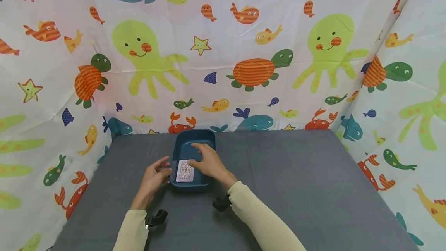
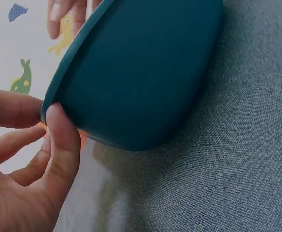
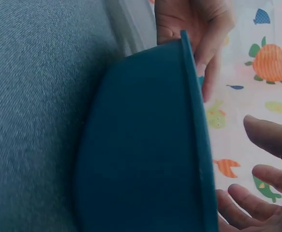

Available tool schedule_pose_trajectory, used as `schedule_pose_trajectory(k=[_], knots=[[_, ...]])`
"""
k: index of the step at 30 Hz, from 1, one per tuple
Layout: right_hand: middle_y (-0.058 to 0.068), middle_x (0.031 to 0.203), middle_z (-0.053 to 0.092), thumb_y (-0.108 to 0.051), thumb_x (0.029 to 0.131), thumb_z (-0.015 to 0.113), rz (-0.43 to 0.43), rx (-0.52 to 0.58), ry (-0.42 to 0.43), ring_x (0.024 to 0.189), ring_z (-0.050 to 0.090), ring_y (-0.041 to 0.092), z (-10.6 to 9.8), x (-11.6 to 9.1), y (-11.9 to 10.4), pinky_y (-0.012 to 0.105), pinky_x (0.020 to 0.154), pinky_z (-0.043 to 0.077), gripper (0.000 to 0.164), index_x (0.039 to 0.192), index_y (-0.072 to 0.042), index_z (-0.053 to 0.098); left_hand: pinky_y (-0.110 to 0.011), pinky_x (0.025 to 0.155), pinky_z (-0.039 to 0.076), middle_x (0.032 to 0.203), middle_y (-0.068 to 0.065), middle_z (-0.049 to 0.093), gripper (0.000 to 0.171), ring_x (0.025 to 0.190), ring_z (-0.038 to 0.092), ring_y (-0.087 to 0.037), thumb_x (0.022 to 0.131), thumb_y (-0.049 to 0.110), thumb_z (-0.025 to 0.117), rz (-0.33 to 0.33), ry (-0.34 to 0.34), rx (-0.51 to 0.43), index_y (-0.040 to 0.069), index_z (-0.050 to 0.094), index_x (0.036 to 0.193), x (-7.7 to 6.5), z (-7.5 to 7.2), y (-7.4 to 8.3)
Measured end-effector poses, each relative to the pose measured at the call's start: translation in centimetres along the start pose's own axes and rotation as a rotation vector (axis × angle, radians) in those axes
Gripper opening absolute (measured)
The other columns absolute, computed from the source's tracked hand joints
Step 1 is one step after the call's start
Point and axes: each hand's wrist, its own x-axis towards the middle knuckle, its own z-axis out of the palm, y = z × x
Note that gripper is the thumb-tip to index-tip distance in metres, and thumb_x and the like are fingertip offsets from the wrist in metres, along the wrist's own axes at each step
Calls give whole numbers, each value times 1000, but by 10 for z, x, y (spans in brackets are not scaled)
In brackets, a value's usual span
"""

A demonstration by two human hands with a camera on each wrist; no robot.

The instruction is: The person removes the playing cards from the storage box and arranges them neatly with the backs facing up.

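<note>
A dark blue plastic tub (image 1: pixel 200 183) with rounded corners stands on the grey table. A deck of playing cards (image 1: pixel 185 172) lies in its near left part, a patterned back facing up. My left hand (image 1: pixel 156 175) is at the tub's left side; in the left wrist view its thumb and forefinger pinch the rim (image 2: pixel 58 79). Over the tub hangs my right hand (image 1: pixel 209 162), fingers spread and slightly bent, nothing between them. Its thumb tip appears near the deck's upper right corner; whether it touches the cards I cannot tell.
The grey cloth-covered table (image 1: pixel 296 189) extends to both sides of the tub. Behind it and at the sides hangs a white curtain (image 1: pixel 223 42) printed with sea animals. Dark wrist straps (image 1: pixel 156 218) sit on both forearms.
</note>
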Motion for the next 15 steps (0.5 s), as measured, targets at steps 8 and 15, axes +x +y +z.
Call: schedule_pose_trajectory(k=[8, 15], knots=[[12, 141, 54, -27, 86, 76, 89, 68, -43, 125, 56, 30, 14, 7, -1, 47, 97, 50, 64, 143, -18, 49, -28, 73, 53, 143, -12, 48, 52, 104, 56, -19, 94, 9, 62, -34, -20, -100, 17, 49, 144, 4, -2, -8], [15, 139, 56, -25, 81, 81, 137, 29, -123, 119, 57, 30, 25, 14, 0, 47, 97, 49, 66, 141, -16, 52, -26, 75, 52, 146, -13, 45, 52, 98, 57, -6, 96, 9, 61, -18, -43, -170, 13, 47, 146, 6, -3, -14]])
